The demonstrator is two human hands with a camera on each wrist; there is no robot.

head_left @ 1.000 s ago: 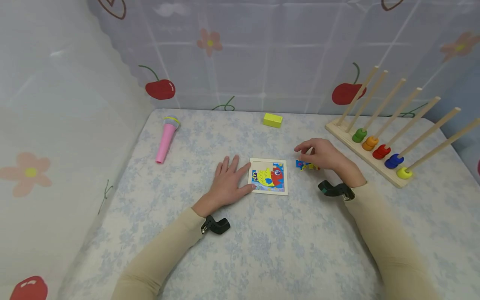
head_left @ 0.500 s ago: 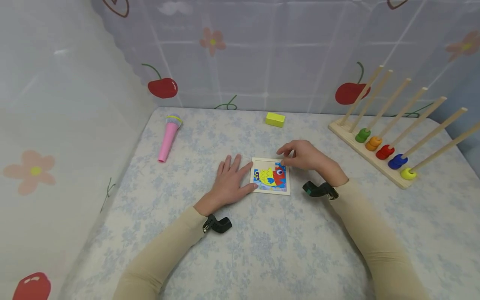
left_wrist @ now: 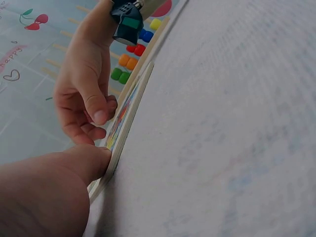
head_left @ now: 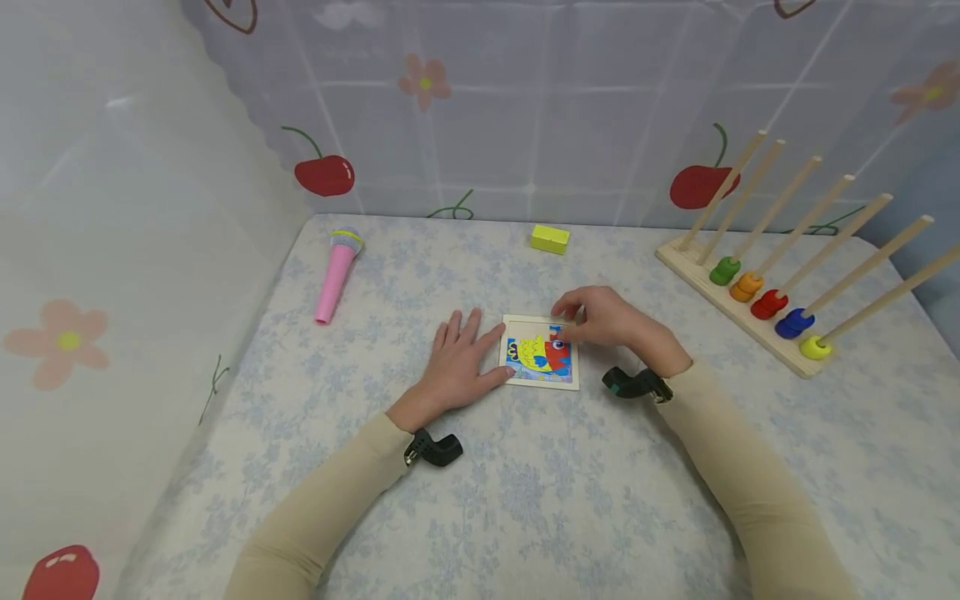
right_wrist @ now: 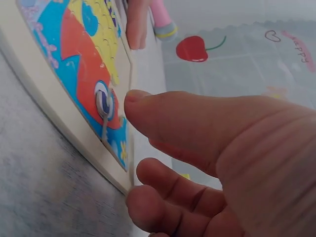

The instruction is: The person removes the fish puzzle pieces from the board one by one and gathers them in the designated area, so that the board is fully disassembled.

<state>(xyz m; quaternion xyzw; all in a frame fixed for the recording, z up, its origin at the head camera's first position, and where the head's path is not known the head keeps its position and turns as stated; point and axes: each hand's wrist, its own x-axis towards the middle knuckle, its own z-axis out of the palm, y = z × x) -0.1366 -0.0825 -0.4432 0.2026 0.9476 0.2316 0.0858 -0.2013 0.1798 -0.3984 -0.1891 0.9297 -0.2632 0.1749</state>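
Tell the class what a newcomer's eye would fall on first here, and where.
Probably the square, pale-framed, red-and-yellow fish puzzle midway on the blue-flowered white table, between a left hand at its left edge and a right hand at its far right corner. Next, perhaps, the pale wooden peg stand with round, multicoloured beads at the right; then the pink, grey-headed toy microphone at the back left.

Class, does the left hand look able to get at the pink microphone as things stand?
Probably yes: only tablecloth lies between the left hand and the pink microphone, though the hand would first have to leave the puzzle board it touches.
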